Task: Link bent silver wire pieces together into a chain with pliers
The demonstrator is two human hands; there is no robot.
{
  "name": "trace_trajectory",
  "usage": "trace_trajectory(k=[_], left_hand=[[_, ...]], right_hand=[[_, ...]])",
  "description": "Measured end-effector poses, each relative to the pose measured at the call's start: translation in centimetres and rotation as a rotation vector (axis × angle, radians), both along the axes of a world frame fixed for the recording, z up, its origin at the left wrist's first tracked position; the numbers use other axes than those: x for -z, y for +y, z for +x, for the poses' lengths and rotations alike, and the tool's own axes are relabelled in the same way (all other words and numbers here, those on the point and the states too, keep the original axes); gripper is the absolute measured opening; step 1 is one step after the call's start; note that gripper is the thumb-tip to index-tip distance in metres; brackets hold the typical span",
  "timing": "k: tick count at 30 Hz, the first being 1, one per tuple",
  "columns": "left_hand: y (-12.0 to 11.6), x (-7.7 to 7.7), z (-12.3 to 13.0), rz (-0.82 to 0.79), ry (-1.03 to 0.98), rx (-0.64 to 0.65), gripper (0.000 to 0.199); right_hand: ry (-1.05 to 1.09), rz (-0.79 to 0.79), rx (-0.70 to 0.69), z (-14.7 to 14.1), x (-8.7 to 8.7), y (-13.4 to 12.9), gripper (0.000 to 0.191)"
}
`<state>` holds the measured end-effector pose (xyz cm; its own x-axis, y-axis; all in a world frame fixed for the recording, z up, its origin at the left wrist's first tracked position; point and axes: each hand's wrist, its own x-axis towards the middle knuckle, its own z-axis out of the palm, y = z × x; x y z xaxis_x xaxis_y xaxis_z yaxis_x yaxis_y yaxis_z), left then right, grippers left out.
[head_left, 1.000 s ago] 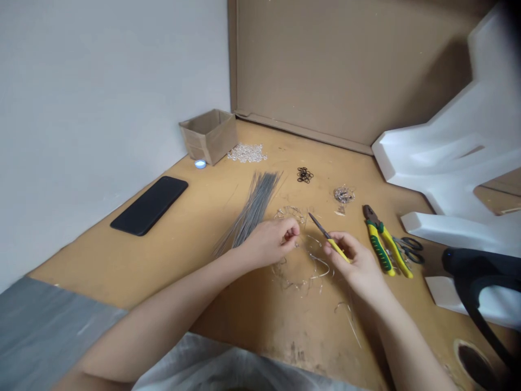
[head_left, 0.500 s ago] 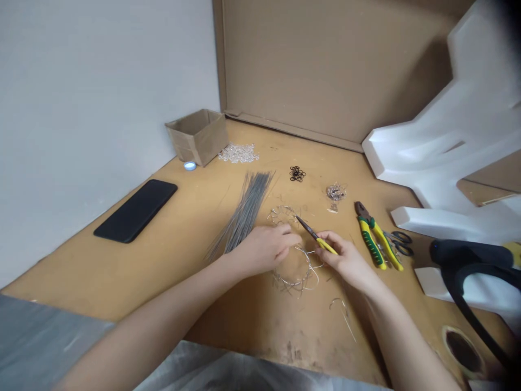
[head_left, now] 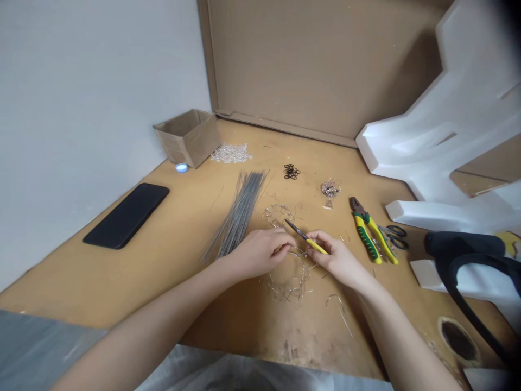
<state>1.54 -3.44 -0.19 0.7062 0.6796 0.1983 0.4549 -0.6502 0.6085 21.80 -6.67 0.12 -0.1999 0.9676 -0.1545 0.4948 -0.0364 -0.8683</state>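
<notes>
My right hand (head_left: 332,258) grips a pair of needle-nose pliers (head_left: 315,245) by the yellow handle, with the dark jaws pointing up and left. My left hand (head_left: 264,251) is closed, thumb and fingers pinched at the upper edge of a ring of twisted silver wire (head_left: 303,277). Loose wire ends stick out around this ring, and my left fingers hide part of it. Just beyond my hands lies a second wire ring (head_left: 280,207). A bundle of straight grey wires (head_left: 243,212) rests beside my left hand.
Cutting pliers (head_left: 372,231) and black-handled scissors (head_left: 396,237) lie on the right, near white foam (head_left: 396,155). Further back are black rings (head_left: 291,172), a wire coil (head_left: 331,188), clear beads (head_left: 232,153) and a cardboard box (head_left: 191,146). A black phone (head_left: 127,215) lies left. Bent wire scraps (head_left: 340,312) lie in front.
The pliers' tip has come down and left, away from the far wire ring. My left fingers have drawn in to a tighter pinch. The whole view has shifted slightly.
</notes>
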Motion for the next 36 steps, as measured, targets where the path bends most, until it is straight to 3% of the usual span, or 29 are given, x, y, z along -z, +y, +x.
trace_trajectory(k=[10, 18, 29, 36], left_hand=[[0.2, 0.0, 0.1, -0.022, -0.013, 0.042, 0.019], [0.2, 0.0, -0.1, -0.065, -0.030, 0.017, 0.020], [0.1, -0.2, 0.0, -0.024, -0.022, 0.012, 0.017], [0.5, -0.4, -0.1, -0.122, -0.052, -0.037, 0.016]], right_hand=[[-0.045, 0.028, -0.065, -0.2, 0.7, 0.0, 0.020], [-0.217, 0.117, 0.006, 1.4, 0.2, 0.3, 0.025], [-0.311, 0.119, -0.036, 3.1, -2.6, -0.3, 0.030], [-0.375, 0.128, -0.075, 2.8, -1.0, 0.0, 0.024]])
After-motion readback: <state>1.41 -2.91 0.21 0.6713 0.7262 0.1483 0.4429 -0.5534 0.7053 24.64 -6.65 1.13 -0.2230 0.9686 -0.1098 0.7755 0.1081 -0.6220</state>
